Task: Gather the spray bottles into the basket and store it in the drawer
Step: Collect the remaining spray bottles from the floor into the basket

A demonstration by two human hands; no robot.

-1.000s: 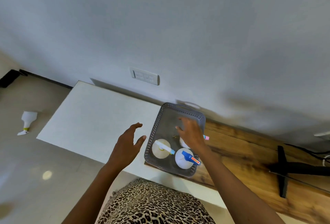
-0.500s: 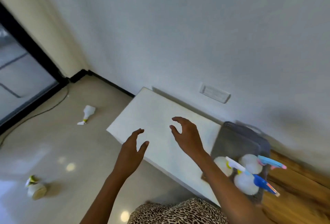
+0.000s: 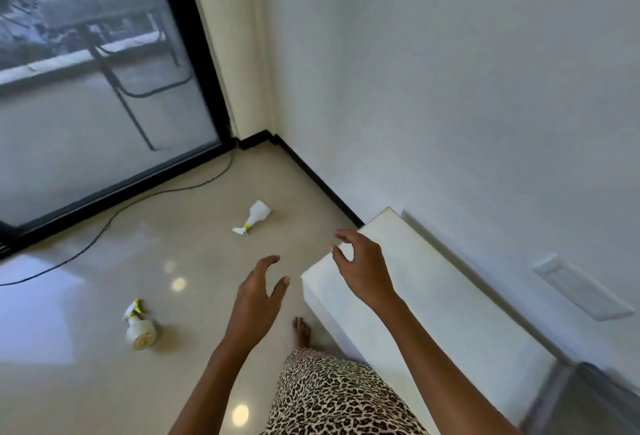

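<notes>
In the head view, the task looks only partly done. Two bottles are not gathered yet: the far spray bottle [image 3: 257, 217] lies on its side on the floor [image 3: 86, 382], near the corner of the wall, and the near spray bottle [image 3: 138, 328] lies on the floor at the left, well apart from the first one. The basket [image 3: 596, 371] shows only as a blurred grey corner at the near right edge, on the desk [image 3: 450, 313]; what it contains cannot be told from here. No drawer is in view, so the storing step is judged as not begun. The left hand [image 3: 258, 296] is raised over the floor, palm down, its grip apart with the fingers loosely spread and holding nothing. The right hand [image 3: 363, 272] hovers over the far left corner of the desk, its fingers bent a little but its grip also apart and empty. Both forearms reach forward, toward the side of the floor where the bottles lie. A bare foot [image 3: 301, 330] stands on the floor just beside the desk.
</notes>
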